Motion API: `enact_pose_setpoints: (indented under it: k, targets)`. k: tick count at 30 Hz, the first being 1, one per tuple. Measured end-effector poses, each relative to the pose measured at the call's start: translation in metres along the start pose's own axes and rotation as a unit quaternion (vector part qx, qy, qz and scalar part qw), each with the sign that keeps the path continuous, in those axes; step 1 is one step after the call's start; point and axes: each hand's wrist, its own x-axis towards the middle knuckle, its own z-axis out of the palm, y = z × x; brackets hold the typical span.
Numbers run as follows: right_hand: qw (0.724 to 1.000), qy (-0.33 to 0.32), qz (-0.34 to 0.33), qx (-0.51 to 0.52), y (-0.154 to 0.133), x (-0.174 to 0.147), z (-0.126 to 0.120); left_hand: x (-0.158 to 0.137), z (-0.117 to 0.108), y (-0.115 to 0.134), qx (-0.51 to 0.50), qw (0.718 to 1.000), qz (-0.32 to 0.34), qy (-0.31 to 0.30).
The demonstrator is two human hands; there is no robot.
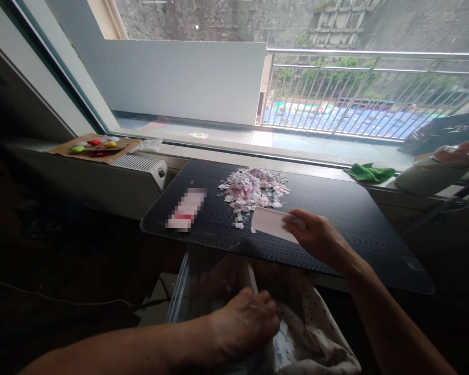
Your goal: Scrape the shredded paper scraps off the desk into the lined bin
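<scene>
My right hand (pixel 308 229) pinches a pale pinkish card (pixel 271 223) with a small hole near its far end. The card lies low over the dark tabletop (pixel 336 208), its far end next to a heap of small torn paper scraps (pixel 254 187). A few loose scraps lie around that end. Below the table's front edge, my left hand (pixel 248 323) is closed around the rim of a clear plastic box (pixel 182 291); its fingertips are partly hidden. To its right, more paper scraps (pixel 283 344) lie beside a pale cloth (pixel 316 317).
A pixelated pinkish strip (pixel 187 211) lies on the tabletop's left side. On the left sill is brown cardboard (pixel 64 148) with colourful pieces, above a white radiator (pixel 140 169). A green cloth (pixel 371 173) and a pale container (pixel 426 174) stand at the right sill.
</scene>
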Motion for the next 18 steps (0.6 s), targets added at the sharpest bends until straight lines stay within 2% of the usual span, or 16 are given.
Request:
enact_pose_setpoints:
  k: [3,6,9,11,14,18]
  targets:
    - [1.000,-0.003,-0.015,0.020,0.006,-0.002,0.002,0.002,0.003,-0.002,-0.004,1.000,0.014,0.001]
    - [0.998,-0.037,-0.017,0.043,0.019,-0.005,0.001,0.001,0.005,-0.006,-0.012,1.000,0.011,-0.003]
    - [0.993,-0.082,-0.005,0.087,0.033,-0.009,-0.003,-0.002,0.004,-0.013,-0.015,1.000,-0.008,-0.010]
    - [0.991,-0.080,0.014,0.106,0.038,-0.009,-0.003,-0.004,0.000,-0.017,-0.013,0.999,-0.020,-0.025]
    - [0.990,-0.069,0.034,0.119,0.040,-0.007,0.000,-0.007,-0.005,-0.022,-0.015,0.999,-0.031,-0.038]
    - [0.981,-0.112,0.032,0.156,0.040,-0.009,-0.001,-0.010,-0.006,-0.024,-0.022,0.999,-0.032,-0.031]
